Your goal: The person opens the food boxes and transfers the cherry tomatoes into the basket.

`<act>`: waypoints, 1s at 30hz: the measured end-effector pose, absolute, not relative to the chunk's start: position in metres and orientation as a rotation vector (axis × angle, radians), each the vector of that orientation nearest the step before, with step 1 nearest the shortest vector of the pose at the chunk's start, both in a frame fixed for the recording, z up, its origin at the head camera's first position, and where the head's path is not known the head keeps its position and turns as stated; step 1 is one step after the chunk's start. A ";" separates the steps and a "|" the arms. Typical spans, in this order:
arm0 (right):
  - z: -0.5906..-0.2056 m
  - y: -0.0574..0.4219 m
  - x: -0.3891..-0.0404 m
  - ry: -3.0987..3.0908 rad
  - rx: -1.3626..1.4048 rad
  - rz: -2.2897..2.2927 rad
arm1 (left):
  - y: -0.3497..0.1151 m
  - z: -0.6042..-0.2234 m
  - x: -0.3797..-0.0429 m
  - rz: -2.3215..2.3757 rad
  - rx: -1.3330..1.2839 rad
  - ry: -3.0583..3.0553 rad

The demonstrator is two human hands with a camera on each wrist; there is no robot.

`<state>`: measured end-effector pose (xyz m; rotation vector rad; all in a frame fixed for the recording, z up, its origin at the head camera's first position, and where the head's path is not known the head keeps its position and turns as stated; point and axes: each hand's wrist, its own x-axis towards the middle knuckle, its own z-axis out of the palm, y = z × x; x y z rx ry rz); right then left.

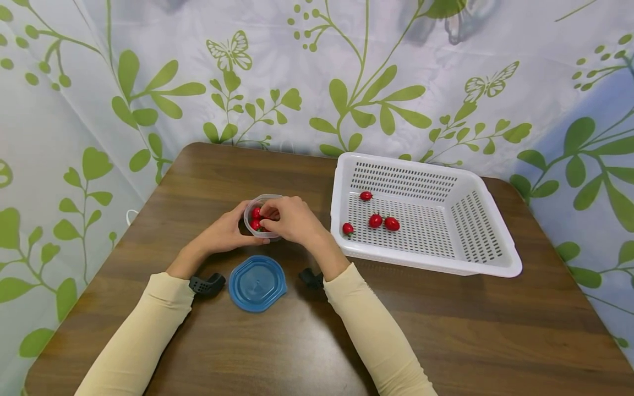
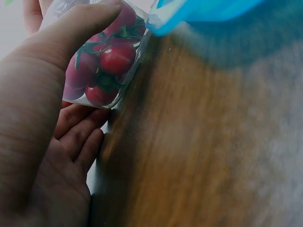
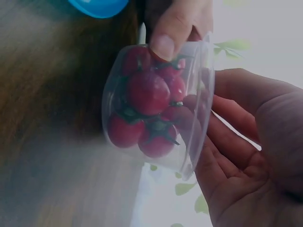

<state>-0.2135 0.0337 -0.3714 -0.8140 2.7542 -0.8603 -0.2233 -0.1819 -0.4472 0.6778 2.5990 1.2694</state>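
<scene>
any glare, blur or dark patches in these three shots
Head: fairly sharp, with a soft glare patch on the wooden table near the bottom; left wrist: dim, the blue lid blurred, the cherry tomatoes clearer; right wrist: hazy, the patterned backdrop washed out, the table dark at upper left.

Left of centre in the head view, a small clear plastic container with rounded corners stands upright, mouth up and uncovered, its rim held by the left hand on its left and near sides. Glossy red cherry tomatoes with green stems and calyxes lie heaped against its see-through walls, and the right hand dips its bent fingers in over them from the right, whether around one cannot be told. Just below it in that view, a blue lid lies flat.
</scene>
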 end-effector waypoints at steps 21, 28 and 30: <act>-0.373 0.030 -0.213 2.737 -0.808 -0.791 | -0.182 -0.446 -0.221 1.261 0.670 2.606; -0.376 0.030 -0.215 2.756 -0.842 -0.790 | -0.182 -0.444 -0.222 1.257 0.660 2.610; -0.377 0.030 -0.215 2.757 -0.850 -0.801 | -0.182 -0.444 -0.222 1.255 0.656 2.613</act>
